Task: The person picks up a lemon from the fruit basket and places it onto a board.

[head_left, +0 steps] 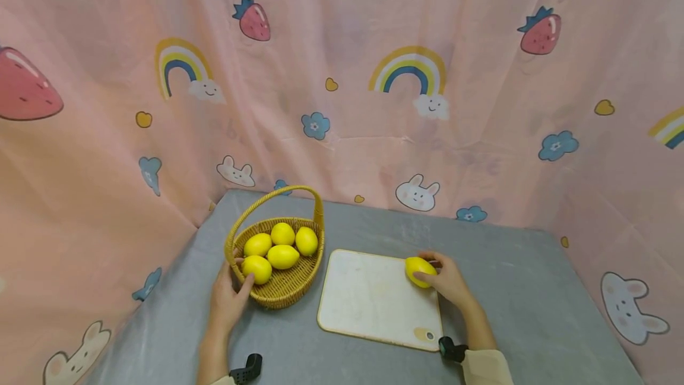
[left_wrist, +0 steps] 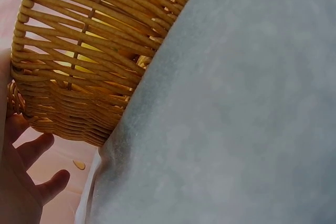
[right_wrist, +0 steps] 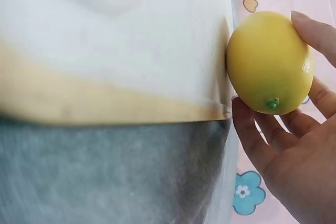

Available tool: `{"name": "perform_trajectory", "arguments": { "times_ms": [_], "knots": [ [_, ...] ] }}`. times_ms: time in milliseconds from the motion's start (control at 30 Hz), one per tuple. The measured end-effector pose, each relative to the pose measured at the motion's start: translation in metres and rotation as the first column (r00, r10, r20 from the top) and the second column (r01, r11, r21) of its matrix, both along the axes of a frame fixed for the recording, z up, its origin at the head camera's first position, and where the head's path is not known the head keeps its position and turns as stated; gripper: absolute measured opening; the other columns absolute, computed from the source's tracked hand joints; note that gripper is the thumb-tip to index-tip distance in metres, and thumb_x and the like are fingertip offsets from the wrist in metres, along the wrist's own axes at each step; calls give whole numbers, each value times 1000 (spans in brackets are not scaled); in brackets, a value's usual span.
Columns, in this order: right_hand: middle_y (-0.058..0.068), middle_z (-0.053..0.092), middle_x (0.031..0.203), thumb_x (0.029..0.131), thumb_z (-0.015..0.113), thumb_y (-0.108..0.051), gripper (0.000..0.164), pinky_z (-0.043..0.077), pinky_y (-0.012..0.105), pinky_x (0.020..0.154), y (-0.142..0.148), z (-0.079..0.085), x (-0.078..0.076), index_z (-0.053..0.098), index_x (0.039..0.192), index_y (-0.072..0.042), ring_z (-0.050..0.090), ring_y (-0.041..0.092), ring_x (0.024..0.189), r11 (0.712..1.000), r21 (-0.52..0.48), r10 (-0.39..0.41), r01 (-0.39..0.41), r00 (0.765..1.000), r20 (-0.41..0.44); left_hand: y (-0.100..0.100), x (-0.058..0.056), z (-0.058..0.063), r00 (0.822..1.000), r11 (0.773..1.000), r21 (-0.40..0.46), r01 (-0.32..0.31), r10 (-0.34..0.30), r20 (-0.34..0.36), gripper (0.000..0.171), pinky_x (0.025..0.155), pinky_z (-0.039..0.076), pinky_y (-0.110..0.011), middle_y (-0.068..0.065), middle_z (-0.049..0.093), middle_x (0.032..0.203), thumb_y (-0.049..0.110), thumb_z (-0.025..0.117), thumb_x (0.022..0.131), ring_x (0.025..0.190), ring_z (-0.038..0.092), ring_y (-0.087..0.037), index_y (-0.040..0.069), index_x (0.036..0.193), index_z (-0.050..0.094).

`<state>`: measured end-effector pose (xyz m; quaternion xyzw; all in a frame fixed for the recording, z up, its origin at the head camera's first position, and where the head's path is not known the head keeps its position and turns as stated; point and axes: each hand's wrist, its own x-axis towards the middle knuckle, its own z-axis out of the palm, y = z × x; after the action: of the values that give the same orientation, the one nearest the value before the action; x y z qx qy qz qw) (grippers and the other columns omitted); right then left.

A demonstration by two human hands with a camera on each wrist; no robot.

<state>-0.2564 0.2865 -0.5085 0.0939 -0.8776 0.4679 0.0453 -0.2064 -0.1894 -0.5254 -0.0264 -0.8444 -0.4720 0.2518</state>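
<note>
At the left side of a wicker basket, my left hand holds the rim, the thumb over it beside a yellow lemon. In the left wrist view some of its fingers spread outside the woven wall. Several lemons lie in the basket. My right hand grips another lemon between thumb and fingers, at the upper right corner of a white cutting board. The right wrist view shows this lemon by the board's surface, its green stem end visible.
A grey cloth covers the table. The basket's tall handle arches over the lemons. The board lies flat right of the basket, with a hole at its lower right corner. A pink printed curtain hangs behind and at both sides.
</note>
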Motion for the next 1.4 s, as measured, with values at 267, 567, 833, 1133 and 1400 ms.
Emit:
{"name": "perform_trajectory", "arguments": {
  "times_ms": [267,567,833,1133,1400],
  "knots": [
    [22,60,124,88,77,-18,54,50,40,82,1,2,0,57,132,6,58,35,106,999,15,34,-34,999,22,-1,0,0,999,1000,-19,-1,1,-39,43,105,28,-19,-23,51,141,7,68,93,130,48,-39,-5,131,51],
    [24,60,124,91,73,-21,53,50,42,84,2,5,-1,56,133,7,57,37,106,998,52,17,-19,999,42,-1,-1,-3,997,1000,-21,13,-15,-72,42,103,20,-6,-25,49,143,3,70,90,132,46,-42,-7,127,52],
    [28,51,135,93,71,-32,58,36,65,102,-5,20,-11,56,135,5,45,47,125,990,137,-19,17,1000,13,-2,-2,-3,997,1000,-7,26,-27,-74,40,103,19,-4,-26,48,144,3,69,90,133,45,-41,-7,125,52],
    [26,51,136,91,73,-24,45,29,70,104,-40,47,-24,63,128,-1,40,48,130,989,145,47,-32,994,-99,-2,-3,-4,998,1000,-16,21,-22,-52,37,103,20,-5,-23,47,146,5,69,91,132,46,-39,-2,123,52],
    [23,52,137,91,73,-20,43,30,68,105,-73,62,-30,63,129,-1,40,45,131,987,135,98,-87,992,-78,-3,-2,-5,999,1000,-30,2,-4,-49,36,109,29,-22,-23,48,146,7,68,92,132,46,-39,-1,123,53]
  ]
}}
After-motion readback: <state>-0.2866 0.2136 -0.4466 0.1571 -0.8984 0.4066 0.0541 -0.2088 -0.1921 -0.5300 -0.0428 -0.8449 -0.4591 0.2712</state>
